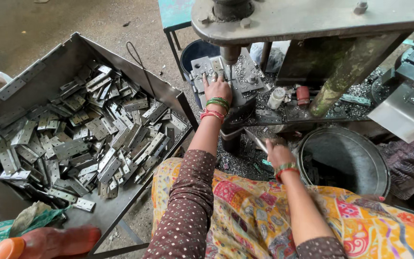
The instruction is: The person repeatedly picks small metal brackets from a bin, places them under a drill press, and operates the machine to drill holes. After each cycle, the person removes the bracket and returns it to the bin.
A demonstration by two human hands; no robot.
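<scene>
Up at the press, the left hand (218, 89) is stretched forward with the arm nearly straight, fingers spread flat and pressing a small metal plate (208, 65) onto the machine's bed (245, 79), just beside the drill spindle (230, 53). Its grip is open, palm down, holding the plate by pressure rather than by closing around it. The right hand (278, 154) sits lower and nearer the body, elbow bent, fingers curled around a thin metal lever (259, 144); how tightly it closes cannot be told. Bangles ring both wrists. To the left, a large metal tray (73, 45) holds a heap of flat hinge plates (87, 139). A dark round tub (346, 160) stands just right of the right hand.
</scene>
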